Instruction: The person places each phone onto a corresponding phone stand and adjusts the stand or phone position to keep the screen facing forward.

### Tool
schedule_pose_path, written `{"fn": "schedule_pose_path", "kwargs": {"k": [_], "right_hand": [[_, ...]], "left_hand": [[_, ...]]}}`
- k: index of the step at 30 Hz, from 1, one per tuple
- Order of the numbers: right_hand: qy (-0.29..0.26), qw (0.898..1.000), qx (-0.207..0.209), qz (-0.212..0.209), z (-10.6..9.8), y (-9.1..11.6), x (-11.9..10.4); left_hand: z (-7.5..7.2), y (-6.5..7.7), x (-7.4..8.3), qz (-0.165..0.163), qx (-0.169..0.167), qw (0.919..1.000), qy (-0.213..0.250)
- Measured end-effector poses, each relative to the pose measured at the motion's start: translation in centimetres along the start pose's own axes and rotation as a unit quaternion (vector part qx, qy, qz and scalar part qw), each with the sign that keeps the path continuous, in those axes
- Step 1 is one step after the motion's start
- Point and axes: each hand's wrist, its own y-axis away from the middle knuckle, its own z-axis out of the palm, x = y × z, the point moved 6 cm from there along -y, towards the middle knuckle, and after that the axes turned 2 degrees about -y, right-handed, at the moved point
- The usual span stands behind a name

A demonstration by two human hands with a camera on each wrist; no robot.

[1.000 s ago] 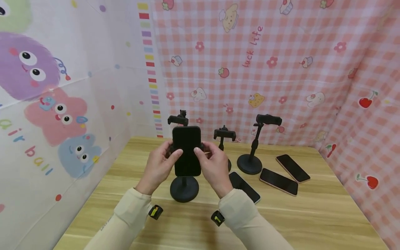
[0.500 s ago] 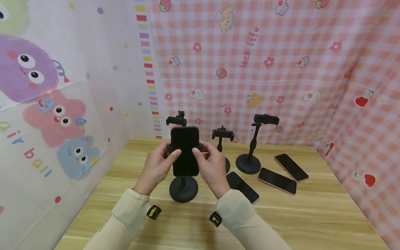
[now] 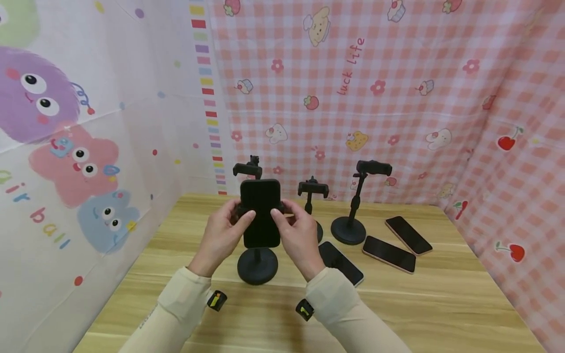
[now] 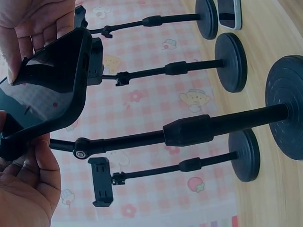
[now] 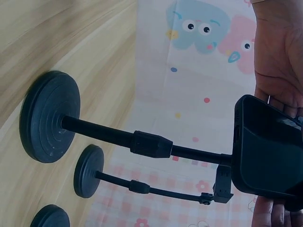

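A black smartphone [image 3: 262,230] stands upright at the head of a black phone stand with a round base [image 3: 258,266]. My left hand [image 3: 222,235] grips the phone's left side, its thumb on the front edge and fingers curled behind. On the opposite side my right hand [image 3: 301,235] grips it the same way, thumb on the screen's edge. In the left wrist view the phone [image 4: 52,90] sits at the clamp end of the stand's pole [image 4: 189,131], between both hands. The phone [image 5: 267,146] hides most of the clamp in the right wrist view.
Behind stand three more black phone stands: one stand [image 3: 248,170] at the left, one [image 3: 313,189] in the middle, one [image 3: 348,230] at the right. Three phones lie on the wooden table: one phone [image 3: 341,263] near my right wrist, others [image 3: 388,254] farther right. Patterned cloth [image 3: 353,113] hangs around.
The head view has shifted slightly, so the scene slides a little to the left. Both hands keep their hold on the phone at the stand.
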Motion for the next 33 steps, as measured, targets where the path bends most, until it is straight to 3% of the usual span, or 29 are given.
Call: {"fn": "schedule_pose_path", "kwargs": {"k": [5,15,27,33], "right_hand": [[0.000,1.000,-0.008,0.007,-0.4,0.1,0.1],[0.002,1.000,-0.024,0.003,-1.1,0.3,0.3],[0.002,0.996,-0.084,0.030,-0.9,0.7,1.0],[-0.008,0.996,-0.076,0.046,-3.0,0.7,1.8]], "left_hand": [[0.3,0.0,0.2,0.011,0.002,0.9999,-0.013],[1.4,0.2,0.2,-0.004,-0.007,0.9997,0.021],[1.5,1.4,-0.9,-0.025,-0.015,0.9993,0.025],[1.0,2.2,-1.9,-0.032,0.012,0.9994,0.003]]}}
